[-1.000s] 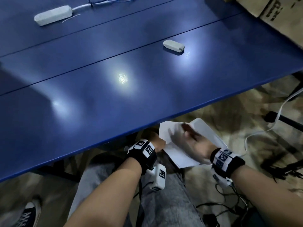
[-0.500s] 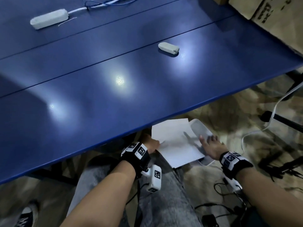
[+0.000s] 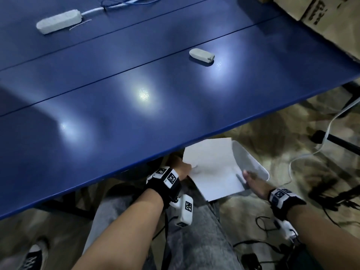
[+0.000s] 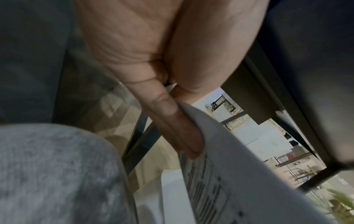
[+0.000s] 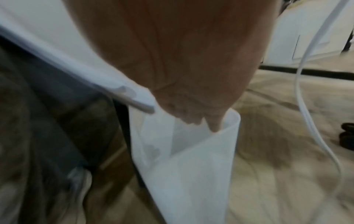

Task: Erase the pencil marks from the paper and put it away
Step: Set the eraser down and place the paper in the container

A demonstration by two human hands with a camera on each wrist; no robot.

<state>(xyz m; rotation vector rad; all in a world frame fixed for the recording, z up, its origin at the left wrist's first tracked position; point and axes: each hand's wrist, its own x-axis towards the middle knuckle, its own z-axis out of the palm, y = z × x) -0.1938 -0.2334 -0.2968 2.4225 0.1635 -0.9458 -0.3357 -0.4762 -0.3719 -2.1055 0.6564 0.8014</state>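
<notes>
Left hand (image 3: 180,169) — thumb and fingers pinched together below the table edge. Right hand (image 3: 253,182) — fingers extended forward, forearm angled inward.

paper (image 4: 220,189): printed lines, blurred, unreadable | cardboard box (image 3: 319,14): dark lettering, illegible

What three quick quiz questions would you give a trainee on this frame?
1. True or false: the eraser lies on the blue table, with neither hand on it.
2. What does the left hand pinch? A) the paper B) a pencil C) a cable
3. Fill in: the right hand touches the translucent white ____ beside the paper, below the table edge.

Key: 1 true; 2 A; 3 folder.
</notes>
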